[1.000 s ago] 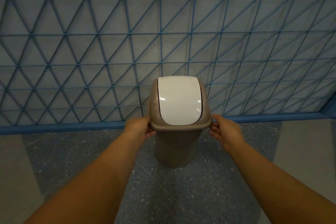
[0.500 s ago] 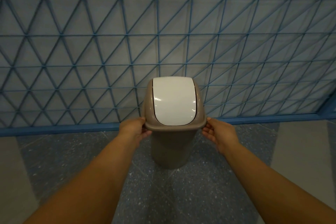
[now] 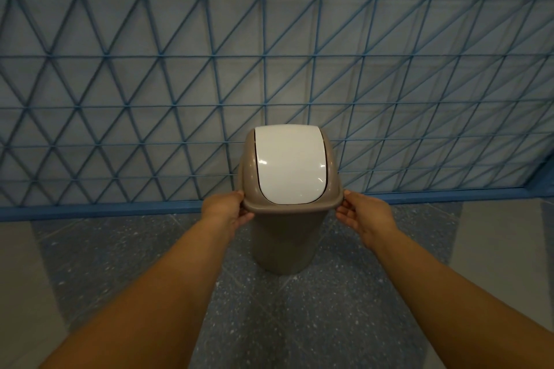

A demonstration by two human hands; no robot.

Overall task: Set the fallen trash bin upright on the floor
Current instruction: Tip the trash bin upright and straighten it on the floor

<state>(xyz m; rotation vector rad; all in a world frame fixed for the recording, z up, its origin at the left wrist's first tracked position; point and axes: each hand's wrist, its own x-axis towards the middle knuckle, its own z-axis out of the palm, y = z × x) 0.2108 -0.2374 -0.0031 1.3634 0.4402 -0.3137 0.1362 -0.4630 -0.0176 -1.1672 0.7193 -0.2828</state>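
The taupe trash bin [image 3: 284, 243] stands upright on the dark speckled floor in the middle of the head view. Its white swing lid [image 3: 289, 163] is closed on top. My left hand [image 3: 226, 211] grips the left side of the bin's rim, fingers curled under the edge. On the other side, my right hand [image 3: 364, 216] touches the right side of the rim with fingers bent around it. Both forearms reach in from the bottom corners.
A wall with a blue triangular lattice [image 3: 180, 84] rises directly behind the bin, ending in a blue baseboard [image 3: 105, 210]. Dark speckled floor [image 3: 299, 323] lies under and in front of the bin, with lighter grey floor panels [image 3: 503, 249] at both sides.
The bin and both hands have shifted slightly left in the view and settled. Both hands stay on the rim throughout.
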